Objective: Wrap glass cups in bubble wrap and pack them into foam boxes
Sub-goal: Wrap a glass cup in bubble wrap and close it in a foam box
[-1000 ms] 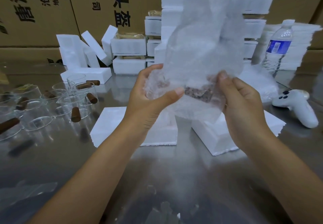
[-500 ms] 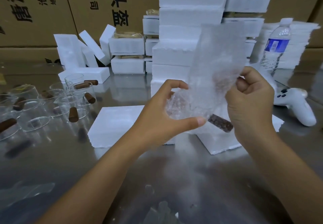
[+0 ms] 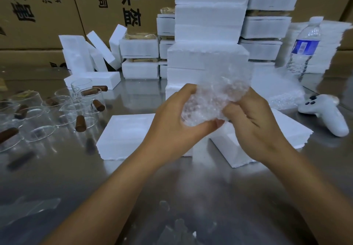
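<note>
The left hand (image 3: 175, 118) cradles the bubble-wrap bundle (image 3: 212, 101) from its own side; the fingers curl over the top and the thumb runs beneath. This grip appears to support the contents without squeezing them. The right hand (image 3: 254, 122) closes on the opposite side; its fingers are curled into the loose wrap, apparently tucking the free end against the bundle. Both hands are therefore clamped on the same item, which is held in the air above the table. The glass cup is hidden inside the wrap; only a faint brownish tint shows through, and its orientation cannot be told.

Below the hands, the left foam piece (image 3: 126, 132) and the right foam piece (image 3: 286, 132) lie flat on the metal table (image 3: 172, 187), one to each side. This reads as staging: the receiving box sits within the shortest reach of the wrapped item. Whether either cavity faces up cannot be told.

Unwrapped cups (image 3: 38, 122) with brown handles are grouped at the left, well apart from the foam; spare wrap sheets (image 3: 277, 90) are heaped at the right, near the right foam piece. Supply sits on both flanks and packing in the middle.

Behind the bundle stands the foam box stack (image 3: 208, 34); a water bottle (image 3: 303, 48) and a white controller (image 3: 324, 115) sit at the right, and cardboard cartons (image 3: 38, 6) line the rear.

Step in hand, as judged: closing the wrap — insertion into foam not yet begun.
</note>
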